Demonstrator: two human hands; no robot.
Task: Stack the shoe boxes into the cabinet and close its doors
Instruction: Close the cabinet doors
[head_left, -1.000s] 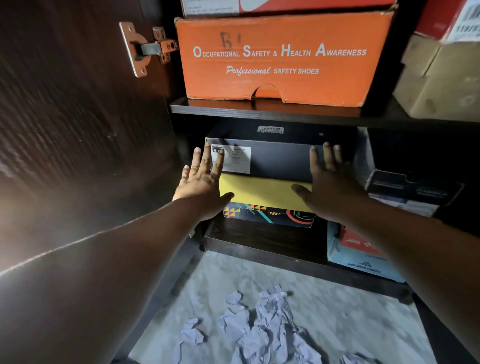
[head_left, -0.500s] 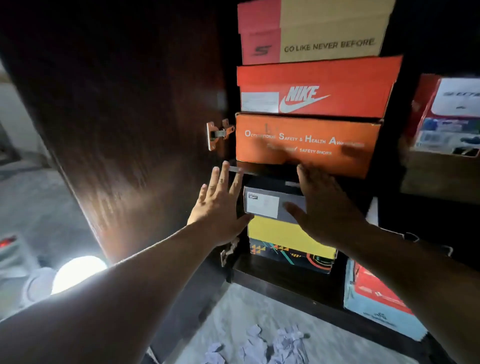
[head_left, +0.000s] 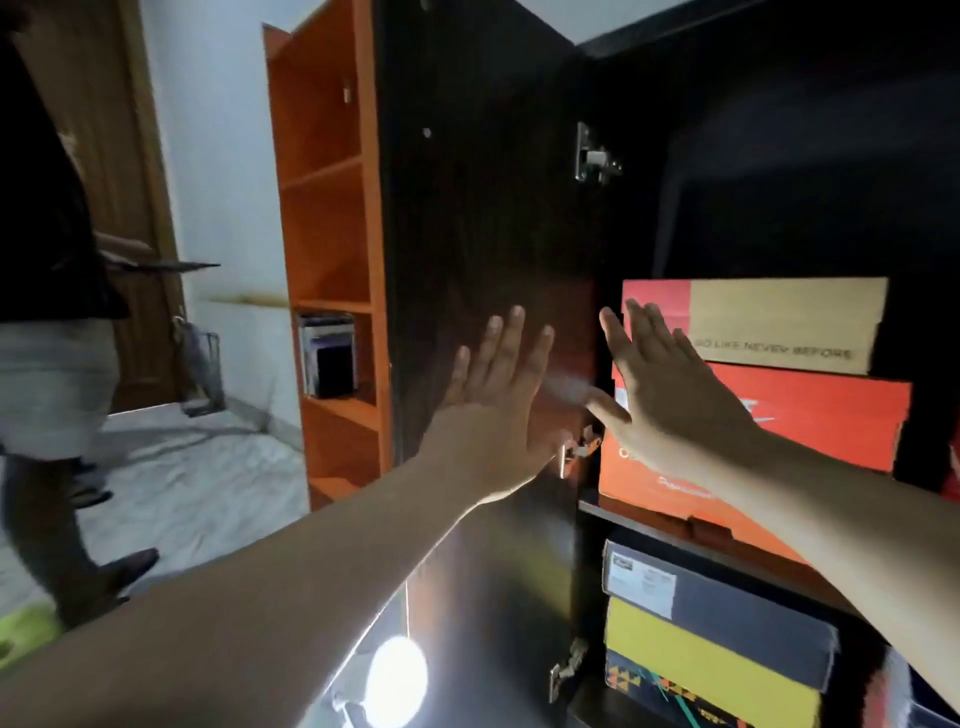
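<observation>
The dark cabinet stands open, its left door (head_left: 483, 208) swung out toward me. On the upper shelf sit three stacked boxes: a red and tan box (head_left: 789, 322), a red box (head_left: 841, 421) and an orange box (head_left: 639, 483) at the bottom. Below the shelf lies a dark grey box (head_left: 737, 613) on a yellow box (head_left: 711, 675). My left hand (head_left: 493, 410) is raised flat with straight fingers before the door's inner face. My right hand (head_left: 670, 395) is raised with spread fingers in front of the red boxes. Neither hand holds anything.
An orange open bookshelf (head_left: 332, 249) with some books stands left of the cabinet. Another person (head_left: 57, 332) stands at the far left on the pale floor near a wooden room door. A bright lamp glare (head_left: 395, 680) shines low on the cabinet door.
Both hands have lifted away from the grey box on the lower shelf and risen to the upper boxes. My view has tilted up and left, bringing the bookshelf and the person into sight.
</observation>
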